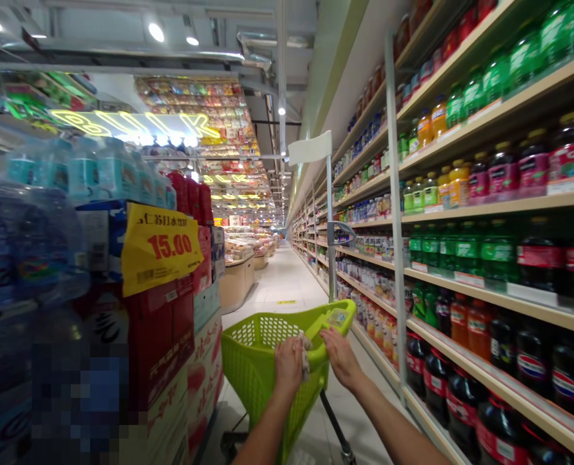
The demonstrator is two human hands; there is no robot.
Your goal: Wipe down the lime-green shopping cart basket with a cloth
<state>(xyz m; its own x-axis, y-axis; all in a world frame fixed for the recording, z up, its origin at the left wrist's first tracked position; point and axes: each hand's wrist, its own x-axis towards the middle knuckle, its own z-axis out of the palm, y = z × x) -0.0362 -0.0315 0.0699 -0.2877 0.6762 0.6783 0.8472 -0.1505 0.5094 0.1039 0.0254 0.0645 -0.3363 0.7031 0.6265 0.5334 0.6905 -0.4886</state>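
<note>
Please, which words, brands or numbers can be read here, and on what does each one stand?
"BULK": large neon sign
"15.00", "苏打水": yellow price sign
"元气森林", probably: red carton
"娃哈哈": pink-and-white cartons
"pepsi": dark bottle, lower right shelf
Too small or blurred: trolley handle panel, shelf price tags, most other bottle labels.

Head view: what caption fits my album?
Left hand, holding a pale wad, and right hand on a green cart beside drink shelves.

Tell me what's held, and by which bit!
The green cart, by its near edge, in the left grip and right grip. The left also holds a crumpled whitish thing by its left side.
</note>
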